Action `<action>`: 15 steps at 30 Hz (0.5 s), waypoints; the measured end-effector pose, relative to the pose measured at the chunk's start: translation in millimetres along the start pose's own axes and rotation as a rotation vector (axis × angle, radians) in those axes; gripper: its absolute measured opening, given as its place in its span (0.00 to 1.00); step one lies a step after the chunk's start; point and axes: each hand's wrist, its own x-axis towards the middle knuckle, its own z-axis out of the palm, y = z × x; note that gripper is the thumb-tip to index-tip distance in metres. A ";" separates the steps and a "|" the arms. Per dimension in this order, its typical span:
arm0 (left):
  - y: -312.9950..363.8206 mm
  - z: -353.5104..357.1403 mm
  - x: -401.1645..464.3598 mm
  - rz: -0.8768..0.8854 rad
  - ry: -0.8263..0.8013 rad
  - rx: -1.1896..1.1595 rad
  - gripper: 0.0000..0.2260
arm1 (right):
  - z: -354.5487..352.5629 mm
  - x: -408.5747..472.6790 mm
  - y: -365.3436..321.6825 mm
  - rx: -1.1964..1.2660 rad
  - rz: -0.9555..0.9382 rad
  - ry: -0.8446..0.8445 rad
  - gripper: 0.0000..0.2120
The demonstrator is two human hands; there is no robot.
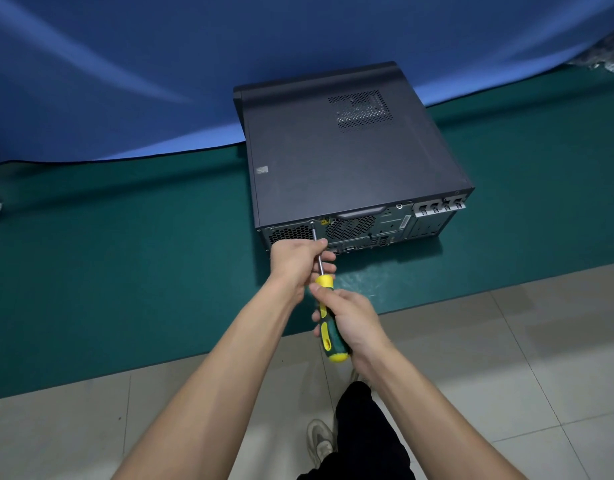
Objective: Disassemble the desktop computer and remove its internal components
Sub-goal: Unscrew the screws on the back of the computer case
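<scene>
The left hand (295, 258) pinches the screwdriver (324, 299) shaft; its tip meets the rear panel of the desktop computer (347, 154), lying flat on the green mat (125, 254). The right hand (354, 320) grips the yellow-green handle.

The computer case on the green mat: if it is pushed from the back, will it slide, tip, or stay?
The case lies flat and wide on the green mat, so it will probably not tip. It looks like metal and closed, so it is likely heavy and stiff. The mat seems rubbery, so the case should resist sliding under the screwdriver.
</scene>
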 end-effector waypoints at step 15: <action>6.1 2.9 1.0 0.014 -0.034 0.118 0.10 | -2.0 -2.3 -8.0 0.004 0.127 -0.179 0.17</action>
